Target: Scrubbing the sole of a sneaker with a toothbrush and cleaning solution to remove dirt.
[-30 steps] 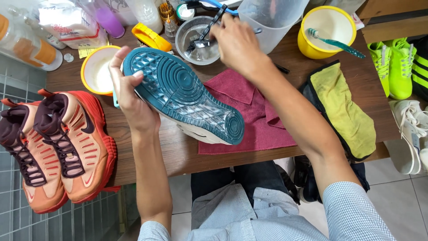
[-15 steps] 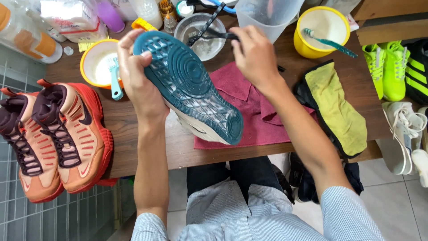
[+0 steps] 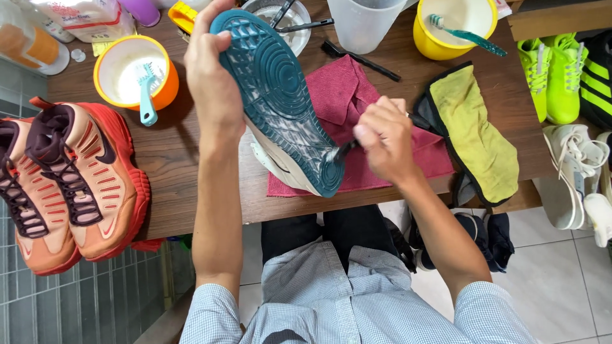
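A white sneaker with a teal rubber sole (image 3: pixel 280 102) sits sole-up at the frame's centre, over a crimson cloth (image 3: pixel 357 108). The left hand (image 3: pixel 213 83) grips its toe end. The right hand (image 3: pixel 386 137) closes around a dark small brush (image 3: pixel 347 150), bristles touching the heel. An orange bowl (image 3: pixel 166 92) stands upper left.

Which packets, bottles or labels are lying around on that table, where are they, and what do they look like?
Soft plastic packet: far left edge of the table, white and clear with red and blue print.
Container: far left corner, clear, with an orange label band.
Small yellow tag: just below the packet, beside the orange bowl.
No signs or screens show.
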